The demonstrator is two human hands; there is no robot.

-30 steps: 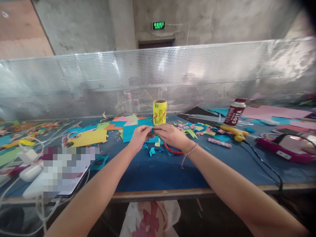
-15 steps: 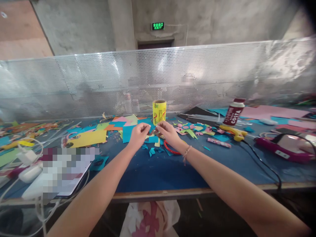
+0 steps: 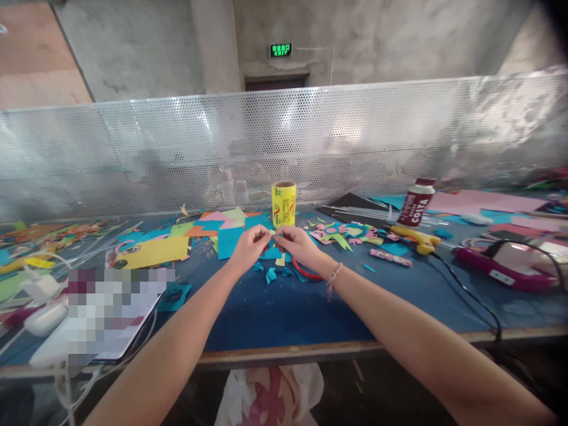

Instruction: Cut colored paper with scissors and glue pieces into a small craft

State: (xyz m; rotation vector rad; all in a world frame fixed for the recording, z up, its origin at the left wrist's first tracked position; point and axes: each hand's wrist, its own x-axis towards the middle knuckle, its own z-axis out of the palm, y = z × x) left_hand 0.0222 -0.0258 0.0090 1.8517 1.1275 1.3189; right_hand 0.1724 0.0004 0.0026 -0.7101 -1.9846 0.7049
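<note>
Both hands meet over the middle of the blue table, fingertips close together. My left hand (image 3: 251,248) is closed in a pinch, and so is my right hand (image 3: 305,249). What lies between the fingertips is too small to make out. Just behind them stands a yellow printed roll (image 3: 284,212), upright with a hollow core. A blue paper sheet (image 3: 227,241) lies beside my left hand. Under my right wrist a red loop (image 3: 306,273) shows in part. Small blue paper scraps (image 3: 270,275) lie in front of the hands.
At right are a yellow glue gun (image 3: 419,239) with a black cord, a dark red bottle (image 3: 416,204) and a purple box (image 3: 501,272). Paper cuttings (image 3: 350,234) are scattered about. At left lie yellow paper (image 3: 153,252), a tablet-like device (image 3: 128,331) and white cables. A perforated metal screen (image 3: 266,142) stands behind.
My right hand has moved slightly closer to my left, so the fingertips now nearly touch. The whole view has shifted a little; the things on the table lie as before.
</note>
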